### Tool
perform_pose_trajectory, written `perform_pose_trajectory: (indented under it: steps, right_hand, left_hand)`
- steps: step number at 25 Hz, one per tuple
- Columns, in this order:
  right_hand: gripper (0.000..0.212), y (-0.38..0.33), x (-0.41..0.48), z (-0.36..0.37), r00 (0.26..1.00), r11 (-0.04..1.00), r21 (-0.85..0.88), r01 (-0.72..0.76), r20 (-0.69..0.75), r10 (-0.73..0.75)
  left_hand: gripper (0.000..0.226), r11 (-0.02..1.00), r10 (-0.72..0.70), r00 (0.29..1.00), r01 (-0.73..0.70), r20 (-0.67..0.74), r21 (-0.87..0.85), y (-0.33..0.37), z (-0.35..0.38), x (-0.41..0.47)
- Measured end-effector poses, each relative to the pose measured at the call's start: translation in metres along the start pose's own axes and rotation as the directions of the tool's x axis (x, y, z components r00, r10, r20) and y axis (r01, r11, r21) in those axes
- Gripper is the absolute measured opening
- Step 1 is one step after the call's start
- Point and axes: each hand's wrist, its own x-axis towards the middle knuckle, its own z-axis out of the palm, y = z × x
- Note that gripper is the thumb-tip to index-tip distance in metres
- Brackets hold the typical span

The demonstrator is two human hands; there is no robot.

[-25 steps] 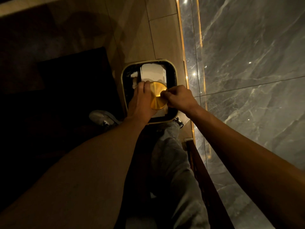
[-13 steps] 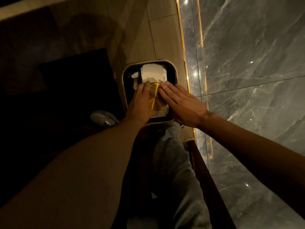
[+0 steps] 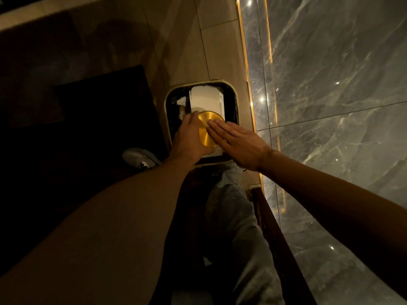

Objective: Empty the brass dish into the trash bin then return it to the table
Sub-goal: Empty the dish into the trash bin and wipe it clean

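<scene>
The round brass dish [image 3: 206, 128] is turned bottom-up over the square trash bin [image 3: 233, 93], which stands on the floor with a black liner. My left hand [image 3: 189, 139] grips the dish at its left edge. My right hand [image 3: 240, 142] is flat, fingers straight and together, with the fingertips resting on the dish's upturned bottom. A white box [image 3: 207, 100] and scraps of white paper lie inside the bin under the dish.
A grey marble wall [image 3: 330, 84] with a lit gold strip runs along the right of the bin. A dark rug [image 3: 99, 106] lies to the left. My grey-trousered leg [image 3: 237, 227] and a grey shoe [image 3: 141, 158] are just below the bin. A dark wooden edge [image 3: 275, 238] runs lower right.
My right hand has gone from a closed fist at the dish's right edge to a flat palm on its bottom. The dish stays over the bin in my left hand.
</scene>
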Motion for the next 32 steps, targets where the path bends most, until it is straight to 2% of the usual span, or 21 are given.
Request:
perform_pose_trajectory:
  steps: [3,7,11,15,18,21,25,29,32]
  right_hand:
    - [0.061,-0.001,-0.002,-0.002,0.997,0.998,0.043,-0.052,-0.053,0.054]
    - [0.069,0.001,-0.005,0.0,1.0,1.0,0.008,-0.011,-0.02,0.011]
    - [0.063,0.004,-0.001,-0.007,0.995,0.99,0.124,-0.074,-0.059,0.082]
    - [0.064,0.009,-0.001,-0.003,0.999,0.992,0.123,-0.03,-0.007,0.031]
    - [0.064,0.008,0.0,-0.007,0.997,0.99,0.127,-0.056,-0.054,0.063]
    - [0.064,0.006,-0.002,-0.003,0.999,0.994,0.112,-0.001,-0.037,0.005]
    - [0.062,0.004,-0.002,-0.007,0.99,0.983,0.158,-0.093,-0.09,0.108]
    - [0.065,0.004,-0.002,-0.002,0.999,0.991,0.129,-0.036,-0.014,0.038]
    - [0.062,0.003,0.0,-0.005,0.991,0.981,0.169,-0.1,-0.075,0.114]
  left_hand:
    - [0.103,0.998,0.004,1.0,-0.005,-0.016,-0.062,0.003,0.0,0.002]
    - [0.109,1.0,-0.001,1.0,0.001,-0.014,-0.017,0.001,0.002,0.003]
    - [0.11,1.0,-0.01,1.0,0.009,-0.025,-0.029,-0.001,0.002,0.003]
    - [0.112,1.0,-0.025,1.0,0.025,-0.005,-0.007,-0.004,0.0,0.004]
    - [0.109,1.0,-0.015,1.0,0.015,-0.001,-0.019,-0.002,0.0,0.003]
    - [0.11,1.0,-0.011,1.0,0.011,0.018,0.002,0.001,0.0,0.003]
    - [0.107,0.999,-0.004,1.0,0.003,-0.008,-0.051,0.002,-0.001,0.006]
    - [0.109,0.999,-0.008,1.0,0.007,-0.017,-0.032,0.001,-0.004,0.009]
    - [0.108,0.998,-0.015,0.999,0.013,-0.044,-0.057,0.0,-0.002,0.011]
